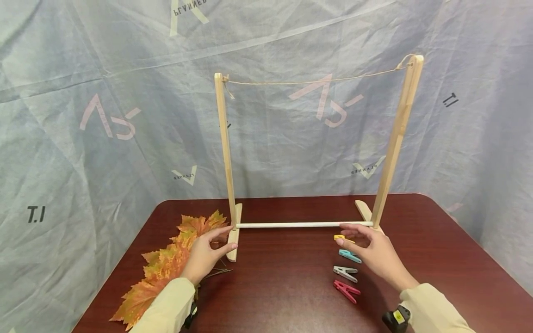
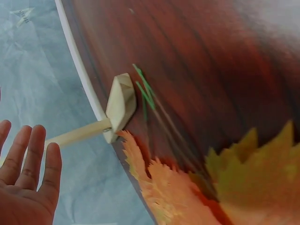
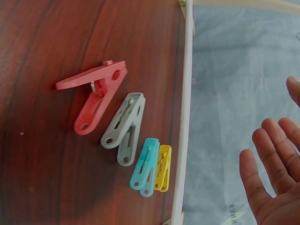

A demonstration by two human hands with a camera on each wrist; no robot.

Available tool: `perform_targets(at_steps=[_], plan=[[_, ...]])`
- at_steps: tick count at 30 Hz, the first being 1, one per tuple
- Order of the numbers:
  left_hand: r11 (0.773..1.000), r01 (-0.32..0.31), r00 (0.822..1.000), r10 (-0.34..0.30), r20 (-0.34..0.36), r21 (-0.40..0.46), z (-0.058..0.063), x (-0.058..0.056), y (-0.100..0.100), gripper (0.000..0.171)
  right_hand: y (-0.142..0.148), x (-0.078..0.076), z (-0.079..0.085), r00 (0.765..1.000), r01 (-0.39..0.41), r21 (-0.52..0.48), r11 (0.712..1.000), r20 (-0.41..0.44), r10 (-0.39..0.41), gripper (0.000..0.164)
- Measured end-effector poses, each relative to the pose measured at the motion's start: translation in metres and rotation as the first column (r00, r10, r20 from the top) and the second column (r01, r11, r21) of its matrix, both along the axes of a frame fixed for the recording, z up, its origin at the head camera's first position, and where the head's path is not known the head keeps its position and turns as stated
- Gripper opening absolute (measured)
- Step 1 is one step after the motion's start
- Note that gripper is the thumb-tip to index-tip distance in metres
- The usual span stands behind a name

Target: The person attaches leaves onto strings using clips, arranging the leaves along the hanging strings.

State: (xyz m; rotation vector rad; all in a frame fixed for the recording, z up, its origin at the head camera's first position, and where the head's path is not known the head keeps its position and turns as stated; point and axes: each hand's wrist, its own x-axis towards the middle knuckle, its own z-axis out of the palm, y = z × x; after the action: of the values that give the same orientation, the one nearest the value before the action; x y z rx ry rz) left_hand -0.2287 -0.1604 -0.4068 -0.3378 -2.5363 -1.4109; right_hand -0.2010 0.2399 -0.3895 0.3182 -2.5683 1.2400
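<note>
A wooden stand has two upright posts, a white crossbar [image 1: 300,225] low between them and a thin string [image 1: 287,83] tied across the top. My left hand [image 1: 206,254] is by the foot of the left post [image 1: 226,152], fingers extended and holding nothing. Near the right post [image 1: 395,138], my right hand [image 1: 372,247] hovers with relaxed fingers and an empty grasp. Beside it lie a yellow clothespin [image 3: 162,168], a light blue clothespin [image 3: 145,164], a grey clothespin [image 3: 124,126] and a red clothespin [image 3: 101,93]. The right hand partly covers the yellow one in the head view.
Orange-yellow artificial maple leaves [image 1: 166,266] lie overlapped along the table's left side, their thin stems [image 2: 164,117] pointing inward. The dark red-brown table [image 1: 287,282] carries everything. A grey printed cloth [image 1: 270,138] hangs behind and at both sides.
</note>
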Motion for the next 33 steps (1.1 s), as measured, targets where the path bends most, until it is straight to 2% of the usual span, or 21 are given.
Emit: perform_targets(at_steps=[7, 12, 18, 26, 33], plan=[[0.999, -0.001, 1.000, 0.000, 0.019, 0.042, -0.010, 0.002, -0.009, 0.040, 0.004, 0.007, -0.007, 0.999, 0.006, -0.027, 1.000, 0.036, -0.005, 0.041], [0.999, -0.014, 1.000, 0.013, 0.025, 0.039, -0.017, 0.004, -0.014, 0.037, 0.007, 0.012, -0.013, 0.998, 0.025, -0.030, 0.999, 0.065, -0.023, 0.041], [0.999, -0.035, 0.998, 0.035, 0.055, 0.010, -0.023, 0.007, -0.019, 0.033, 0.011, 0.018, -0.022, 0.995, 0.035, -0.048, 0.998, 0.100, -0.030, 0.039], [0.997, -0.044, 0.997, 0.049, 0.062, -0.068, -0.031, 0.011, -0.023, 0.031, 0.015, 0.027, -0.035, 0.994, 0.039, -0.061, 0.997, 0.106, -0.032, 0.039], [0.993, -0.048, 0.997, 0.055, 0.060, -0.109, -0.036, 0.014, -0.025, 0.030, 0.017, 0.031, -0.041, 0.986, 0.047, -0.055, 0.997, 0.161, -0.038, 0.040]])
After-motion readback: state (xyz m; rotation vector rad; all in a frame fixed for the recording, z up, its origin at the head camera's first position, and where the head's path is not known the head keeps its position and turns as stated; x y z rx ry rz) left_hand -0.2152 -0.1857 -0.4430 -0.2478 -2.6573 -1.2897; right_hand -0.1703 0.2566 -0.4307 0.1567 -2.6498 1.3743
